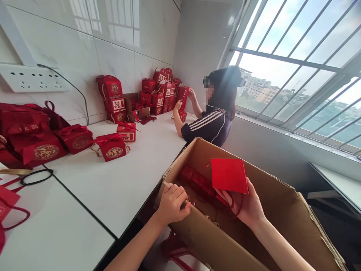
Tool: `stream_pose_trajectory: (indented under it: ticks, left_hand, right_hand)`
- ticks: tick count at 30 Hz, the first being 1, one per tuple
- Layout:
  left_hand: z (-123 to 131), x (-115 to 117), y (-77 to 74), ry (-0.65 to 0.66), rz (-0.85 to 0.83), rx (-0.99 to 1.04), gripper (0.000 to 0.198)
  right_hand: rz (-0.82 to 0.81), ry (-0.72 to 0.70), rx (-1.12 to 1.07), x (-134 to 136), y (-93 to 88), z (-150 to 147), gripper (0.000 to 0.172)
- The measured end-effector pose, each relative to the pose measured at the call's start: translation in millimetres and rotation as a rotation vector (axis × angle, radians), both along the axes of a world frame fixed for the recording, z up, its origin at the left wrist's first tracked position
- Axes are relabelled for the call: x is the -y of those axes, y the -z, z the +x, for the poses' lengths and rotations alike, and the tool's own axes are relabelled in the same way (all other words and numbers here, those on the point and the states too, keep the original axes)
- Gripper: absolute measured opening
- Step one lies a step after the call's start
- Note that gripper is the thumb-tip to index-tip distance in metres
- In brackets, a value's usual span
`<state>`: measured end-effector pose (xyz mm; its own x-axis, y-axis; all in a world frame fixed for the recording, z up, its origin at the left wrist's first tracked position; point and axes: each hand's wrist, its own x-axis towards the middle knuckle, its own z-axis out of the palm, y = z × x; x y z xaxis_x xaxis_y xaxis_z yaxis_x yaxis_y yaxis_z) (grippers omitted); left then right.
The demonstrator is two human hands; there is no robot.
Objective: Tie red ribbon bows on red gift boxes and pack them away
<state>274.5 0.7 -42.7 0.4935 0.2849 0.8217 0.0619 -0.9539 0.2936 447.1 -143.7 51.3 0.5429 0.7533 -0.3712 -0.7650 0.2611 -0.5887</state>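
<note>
My right hand [244, 205] is closed on a flat red paper bag [229, 175] with a red cord, held up inside a large open cardboard box [284, 214]. More flat red bags [197, 180] are stacked in the bottom of the box. My left hand [172, 203] grips the box's near rim with curled fingers. The box stands beside the edge of a white counter [121, 184].
Several assembled red gift boxes [113, 146] and red bags [31, 139] lie on the counter at left, more are piled in the far corner [160, 92]. Another person [214, 113] works there with their hands on a box. A barred window [296, 67] fills the right.
</note>
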Motion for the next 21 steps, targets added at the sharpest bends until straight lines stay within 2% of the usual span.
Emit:
stream_pose_trajectory:
  ticks: [5,12,16,21]
  left_hand:
    - [3,0,4.0,-0.003,-0.003,0.048,0.013]
    - [2,-8,12.1,0.080,0.051,0.063,0.018]
    - [2,-10,13.7,0.094,0.073,0.119,0.021]
    - [1,-12,14.4,0.140,0.089,0.115,0.020]
  right_hand:
    - [0.006,-0.002,0.009,-15,-4.9,-2,0.029]
    - [-0.023,-0.056,0.021,-49,-7.8,-14,0.029]
    - [-0.029,-0.081,0.006,-52,-4.4,-18,0.032]
    - [-0.071,-0.042,-0.039,-52,-7.3,-24,0.033]
